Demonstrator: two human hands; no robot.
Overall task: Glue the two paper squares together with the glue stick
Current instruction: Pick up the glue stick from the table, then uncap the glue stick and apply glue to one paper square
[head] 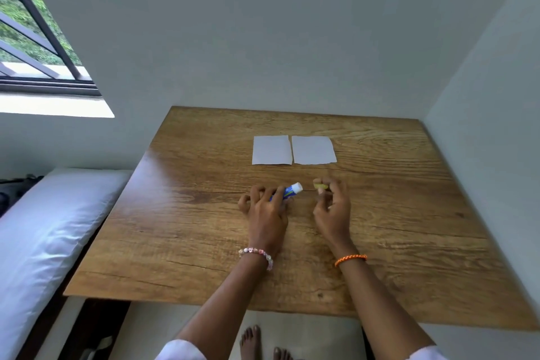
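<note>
Left hand (267, 210) grips the glue stick (287, 192) by its blue barrel near the table (175, 213) middle, right hand (333, 207) pinches the yellow cap (320, 185) – stick's light, stiff, prob. slick plastic, so hold mid-barrel, while both paper squares (272, 149) (313, 149) – thin, floppy – lie side by side toward the far edge.

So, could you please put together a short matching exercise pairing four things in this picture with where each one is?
Things:
1. glue stick
2. yellow cap
3. two paper squares
4. orange bracelet

Places:
A. side by side on the table, beyond both hands
B. pinched in the right hand
C. held in the left hand
D. around the right wrist

Pairs: 1-C, 2-B, 3-A, 4-D
</note>
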